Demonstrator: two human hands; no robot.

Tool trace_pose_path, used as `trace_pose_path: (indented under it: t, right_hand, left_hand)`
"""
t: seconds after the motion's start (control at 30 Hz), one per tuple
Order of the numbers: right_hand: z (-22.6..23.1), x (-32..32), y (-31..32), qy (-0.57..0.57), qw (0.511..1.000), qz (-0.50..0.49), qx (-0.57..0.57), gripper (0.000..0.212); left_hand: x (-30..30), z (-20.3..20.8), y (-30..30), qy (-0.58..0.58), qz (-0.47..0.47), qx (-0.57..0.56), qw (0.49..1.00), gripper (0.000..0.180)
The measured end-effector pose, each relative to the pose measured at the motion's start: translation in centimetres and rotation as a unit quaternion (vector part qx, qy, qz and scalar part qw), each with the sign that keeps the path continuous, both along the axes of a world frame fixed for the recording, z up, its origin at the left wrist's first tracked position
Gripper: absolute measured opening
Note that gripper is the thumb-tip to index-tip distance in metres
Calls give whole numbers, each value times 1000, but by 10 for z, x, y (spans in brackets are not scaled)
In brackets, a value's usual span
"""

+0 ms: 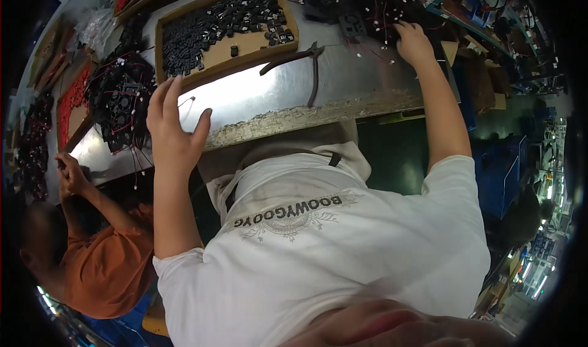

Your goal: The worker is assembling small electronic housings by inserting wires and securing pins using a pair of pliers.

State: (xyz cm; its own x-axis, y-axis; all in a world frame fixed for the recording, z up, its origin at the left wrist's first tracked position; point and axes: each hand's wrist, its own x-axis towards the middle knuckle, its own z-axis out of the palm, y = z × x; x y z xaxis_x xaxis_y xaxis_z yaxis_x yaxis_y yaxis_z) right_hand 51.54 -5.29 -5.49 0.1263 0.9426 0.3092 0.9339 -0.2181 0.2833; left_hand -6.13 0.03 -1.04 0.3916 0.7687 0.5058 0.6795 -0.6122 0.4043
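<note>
The left hand (171, 126) is spread by a cardboard tray (215, 55); I can't tell whether the right hand (416, 45) pinches. By it, thin red wires (386, 33) run lengthwise toward the scuffed near edge of the metal bench (358, 80).

Upper garment: one white T-shirt (392, 240), loose cut, with creased fabric. Left sleeve (179, 259) and right sleeve (452, 168): short, ending above the elbow. Front marking: one curved band of dark block lettering (288, 210), set against a grey scrollwork emblem (288, 226) with leafy flourishes. Lower garment (357, 159): beige-grey cloth, with a narrow black strip (335, 159) at the waist. Left hand (174, 123) and right hand (414, 44): bare.
</note>
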Motion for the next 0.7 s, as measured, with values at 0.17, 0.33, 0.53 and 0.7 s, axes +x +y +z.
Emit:
trace_pose_path:
  t: [0.17,0.33,0.53,0.7]
  right_hand:
    - [36,10,-1,87,996,29,-15,27]
    - [94,-44,-38,305,878,-4,369,18]
    - [123,-242,-42,334,813,409,245,18]
    - [102,-293,-49,550,660,483,169,22]
  left_hand:
    - [12,9,-8,1,-51,40,998,73]
    - [12,10,-24,-22,-62,-24,998,65]
    - [66,48,-71,-162,-287,135,934,61]
    - [87,42,-57,-55,-186,269,943,72]
